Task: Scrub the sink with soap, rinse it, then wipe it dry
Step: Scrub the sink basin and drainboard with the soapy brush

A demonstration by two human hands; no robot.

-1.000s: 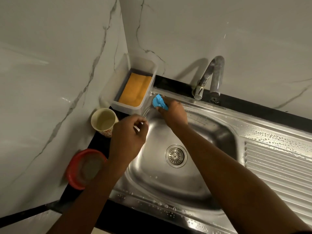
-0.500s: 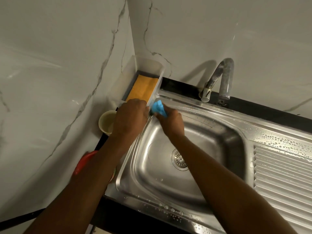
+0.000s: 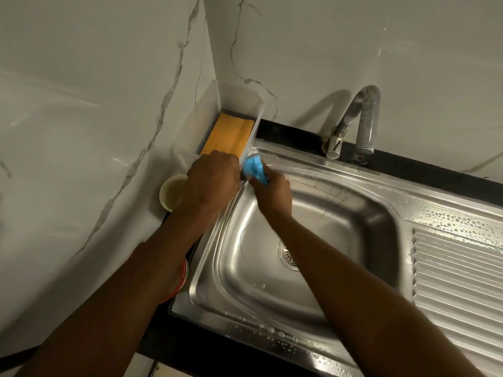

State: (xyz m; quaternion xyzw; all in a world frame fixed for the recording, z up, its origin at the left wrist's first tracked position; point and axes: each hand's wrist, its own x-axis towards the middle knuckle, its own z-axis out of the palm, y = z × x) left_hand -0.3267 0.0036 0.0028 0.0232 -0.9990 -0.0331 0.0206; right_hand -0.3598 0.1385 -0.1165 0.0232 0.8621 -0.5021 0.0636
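Far left: pale cup point(image 3: 172, 193) and a red-rimmed dish point(image 3: 184, 276), mostly hidden under the forearm, both parked on the counter off the steel. Left hand point(image 3: 211, 180) sits on the near end of the clear tray point(image 3: 239, 97), knuckles up, fingers curled down over its edge. Reads as a grip, probably bracing or nudging the tray to expose the rim beneath. Orange cloth point(image 3: 228, 134) lies flat inside the tray, likely kept back for drying. Just right of the tray, the blue scrubber point(image 3: 254, 170) is pinched in the right hand point(image 3: 272, 197) and pressed to the back-left corner of the sink point(image 3: 231, 240), touching the rim where the tray meets it. Basin is wet, drain point(image 3: 284, 253) half behind the right forearm. Tap point(image 3: 356, 121) shows no flow. Drainboard point(image 3: 457, 281) carries suds along its back edge, so my read is scrub phase, with rinse and wipe not yet done.
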